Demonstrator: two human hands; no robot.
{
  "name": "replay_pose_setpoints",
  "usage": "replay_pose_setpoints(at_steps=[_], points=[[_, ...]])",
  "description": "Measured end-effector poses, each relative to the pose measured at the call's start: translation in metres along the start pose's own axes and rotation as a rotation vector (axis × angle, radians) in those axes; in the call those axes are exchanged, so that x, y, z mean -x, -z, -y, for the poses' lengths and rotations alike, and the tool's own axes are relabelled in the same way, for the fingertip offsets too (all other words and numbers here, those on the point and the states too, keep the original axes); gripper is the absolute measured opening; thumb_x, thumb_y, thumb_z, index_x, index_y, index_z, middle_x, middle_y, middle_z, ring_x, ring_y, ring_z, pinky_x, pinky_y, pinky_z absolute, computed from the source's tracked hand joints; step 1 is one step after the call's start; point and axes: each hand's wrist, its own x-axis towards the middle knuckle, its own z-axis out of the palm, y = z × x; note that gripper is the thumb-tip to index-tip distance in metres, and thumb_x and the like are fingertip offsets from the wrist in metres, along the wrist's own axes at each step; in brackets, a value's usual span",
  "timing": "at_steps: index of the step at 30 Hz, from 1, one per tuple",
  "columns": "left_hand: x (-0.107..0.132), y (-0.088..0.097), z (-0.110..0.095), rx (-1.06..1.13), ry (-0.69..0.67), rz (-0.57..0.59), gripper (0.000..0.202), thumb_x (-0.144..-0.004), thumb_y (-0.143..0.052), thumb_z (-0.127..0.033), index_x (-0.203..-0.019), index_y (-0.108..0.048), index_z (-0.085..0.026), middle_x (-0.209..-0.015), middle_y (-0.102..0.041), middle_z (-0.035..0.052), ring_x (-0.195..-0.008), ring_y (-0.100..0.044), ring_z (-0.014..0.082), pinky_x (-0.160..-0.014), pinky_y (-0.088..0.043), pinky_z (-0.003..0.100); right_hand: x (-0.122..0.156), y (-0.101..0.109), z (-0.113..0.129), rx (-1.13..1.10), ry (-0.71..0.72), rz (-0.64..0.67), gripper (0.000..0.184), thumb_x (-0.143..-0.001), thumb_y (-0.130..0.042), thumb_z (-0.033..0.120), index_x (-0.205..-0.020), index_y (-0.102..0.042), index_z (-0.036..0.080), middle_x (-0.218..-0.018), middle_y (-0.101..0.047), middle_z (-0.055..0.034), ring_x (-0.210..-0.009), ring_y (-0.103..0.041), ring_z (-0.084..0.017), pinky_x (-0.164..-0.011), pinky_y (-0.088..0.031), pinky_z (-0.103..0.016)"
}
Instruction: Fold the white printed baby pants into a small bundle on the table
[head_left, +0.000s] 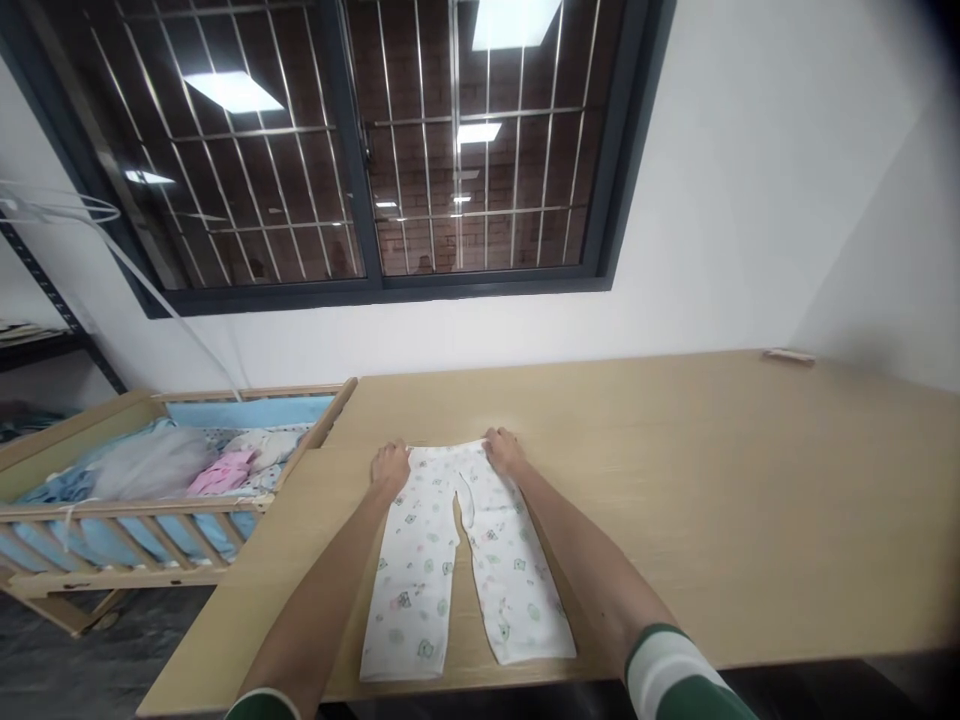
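Observation:
A pair of small white baby pants [420,560] with a green and pink print lies flat on the wooden table. Its waistband points away from me and the two legs spread toward the near edge, with an open slit at the crotch. My left hand [391,467] is closed on the left corner of the waistband. At the right corner, my right hand [504,452] grips the waistband too, its fingers curled over the cloth. Both forearms reach in along the sides of the pants, and the fingertips are partly hidden.
The light wooden table [712,500] runs up to a white wall below a barred window [480,150]. A baby crib [142,515] holding cloths, one of them a pink cloth [223,472], stands against the left side. One small flat object [788,356] lies at the far right corner.

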Motion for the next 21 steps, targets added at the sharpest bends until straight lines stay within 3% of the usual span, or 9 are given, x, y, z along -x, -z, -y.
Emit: replay_pose_setpoints(at_steps=[2, 6, 8, 10, 12, 15, 17, 21], points=[[0.002, 0.013, -0.007, 0.01, 0.014, -0.003, 0.038, -0.096, -0.062, -0.039, -0.126, -0.059, -0.017, -0.127, -0.062, 0.0102, -0.11, -0.063, 0.0242, -0.094, -0.054, 0.047, -0.007, 0.001, -0.002, -0.023, -0.026, 0.027, 0.028, -0.098, -0.051, 0.028, -0.121, -0.062, 0.016, -0.124, -0.063, -0.0175, -0.117, -0.057, -0.029, -0.095, -0.04, -0.036], [0.03, 0.041, -0.035, 0.062, -0.036, -0.008, 0.035, -0.103, -0.043, -0.031, -0.125, -0.055, -0.006, -0.129, -0.059, 0.0239, -0.124, -0.055, 0.0311, -0.101, -0.043, 0.044, -0.017, 0.007, -0.008, -0.093, -0.05, 0.079, 0.027, -0.095, -0.056, 0.03, -0.115, -0.066, 0.016, -0.114, -0.07, -0.0136, -0.106, -0.065, -0.025, -0.084, -0.045, -0.029], [0.064, 0.05, -0.056, 0.119, -0.14, 0.046, 0.034, -0.104, -0.04, -0.034, -0.12, -0.057, -0.011, -0.122, -0.065, 0.0193, -0.118, -0.059, 0.0277, -0.096, -0.044, 0.037, -0.02, 0.011, -0.01, -0.135, -0.049, 0.095, 0.024, -0.094, -0.057, 0.029, -0.109, -0.069, 0.016, -0.107, -0.074, -0.0109, -0.099, -0.067, -0.022, -0.079, -0.046, -0.026], [0.112, 0.052, -0.079, 0.187, -0.257, 0.146, 0.032, -0.101, -0.044, -0.045, -0.107, -0.063, -0.019, -0.102, -0.072, 0.0079, -0.095, -0.067, 0.0215, -0.08, -0.046, 0.029, -0.022, 0.014, -0.012, -0.173, -0.044, 0.099, 0.022, -0.092, -0.059, 0.028, -0.103, -0.072, 0.016, -0.102, -0.075, -0.0092, -0.094, -0.068, -0.02, -0.076, -0.046, -0.024], [0.164, 0.049, -0.101, 0.252, -0.353, 0.24, 0.036, -0.098, -0.046, -0.052, -0.093, -0.065, -0.023, -0.086, -0.073, 0.0025, -0.081, -0.068, 0.0193, -0.07, -0.046, 0.028, -0.024, 0.017, -0.013, -0.202, -0.042, 0.096, 0.019, -0.089, -0.062, 0.026, -0.097, -0.075, 0.015, -0.098, -0.076, -0.0088, -0.091, -0.069, -0.02, -0.075, -0.046, -0.023], [0.225, 0.041, -0.128, 0.403, -0.496, 0.307, 0.038, -0.093, -0.048, -0.055, -0.092, -0.066, -0.022, -0.092, -0.073, 0.0057, -0.09, -0.067, 0.0251, -0.08, -0.048, 0.034, -0.024, 0.018, -0.013, -0.228, -0.047, 0.084, 0.016, -0.085, -0.064, 0.023, -0.091, -0.077, 0.015, -0.094, -0.077, -0.009, -0.089, -0.07, -0.02, -0.074, -0.046, -0.022], [0.243, 0.036, -0.14, 0.403, -0.479, 0.329, 0.043, -0.09, -0.049, -0.057, -0.1, -0.067, -0.02, -0.099, -0.073, 0.01, -0.097, -0.066, 0.0304, -0.088, -0.048, 0.041, -0.024, 0.02, -0.012, -0.239, -0.053, 0.076, 0.015, -0.083, -0.065, 0.021, -0.087, -0.078, 0.015, -0.091, -0.077, -0.0089, -0.087, -0.07, -0.02, -0.073, -0.046, -0.022], [0.244, 0.033, -0.153, 0.33, -0.38, 0.355, 0.05, -0.089, -0.048, -0.054, -0.11, -0.068, -0.014, -0.107, -0.072, 0.0173, -0.104, -0.065, 0.0362, -0.094, -0.047, 0.049, -0.023, 0.023, -0.009, -0.263, -0.06, 0.058, 0.013, -0.081, -0.067, 0.019, -0.083, -0.079, 0.015, -0.087, -0.077, -0.0075, -0.084, -0.07, -0.019, -0.071, -0.046, -0.021]])
